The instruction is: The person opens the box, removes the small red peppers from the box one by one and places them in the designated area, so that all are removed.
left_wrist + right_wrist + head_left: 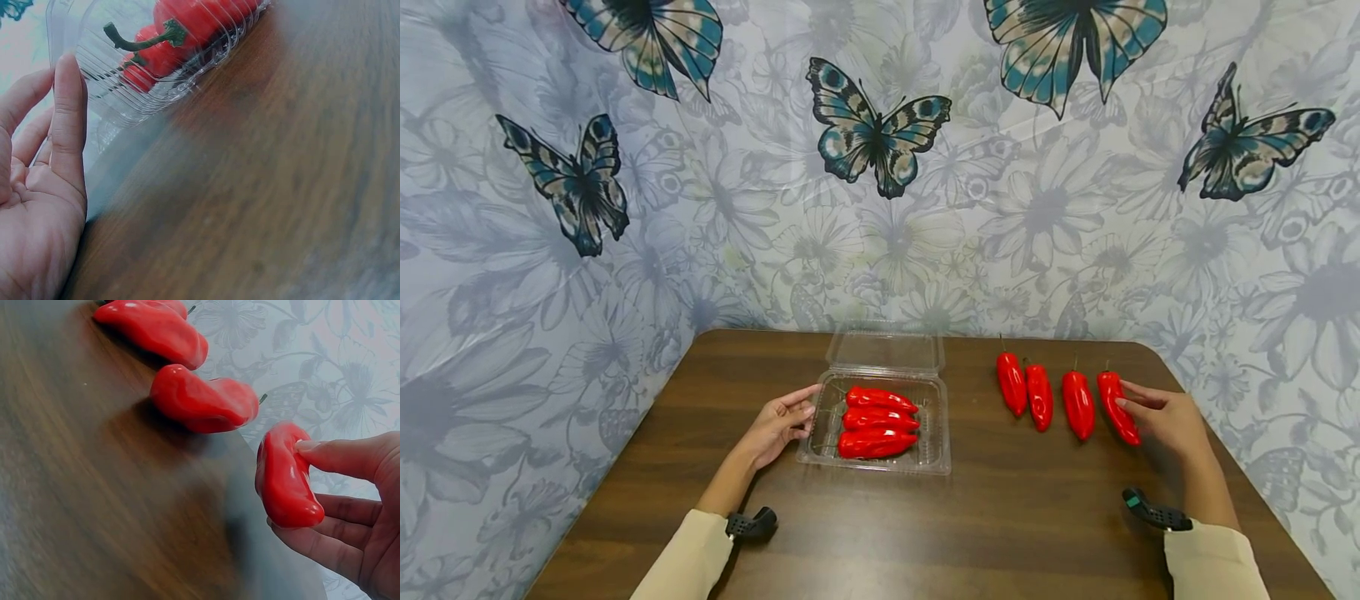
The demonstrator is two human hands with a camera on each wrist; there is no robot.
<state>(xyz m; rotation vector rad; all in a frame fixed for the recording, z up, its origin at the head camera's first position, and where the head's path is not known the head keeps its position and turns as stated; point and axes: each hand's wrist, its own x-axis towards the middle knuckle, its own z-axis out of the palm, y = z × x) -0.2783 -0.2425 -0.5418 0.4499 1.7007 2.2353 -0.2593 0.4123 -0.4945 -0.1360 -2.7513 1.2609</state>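
A clear plastic clamshell container (934, 458) stands on the table with its lid (887, 346) folded back, and three red chili peppers (880, 419) lie side by side inside. Along its left wall, my left hand (782, 427) touches the rim with fairly straight fingers; the left wrist view shows a green stem (140, 44) through the ribbed plastic. To the right, my right hand (1168, 421) pinches a red chili pepper (284, 481) between thumb and fingers. Whether that pepper is off the table, I cannot tell.
Three more red chili peppers (1040, 397) lie in a row left of the right hand, stems toward the wall. The brown wooden table (985, 525) ends at a butterfly-patterned wall covering (880, 250). Each wrist wears a black band (1157, 510).
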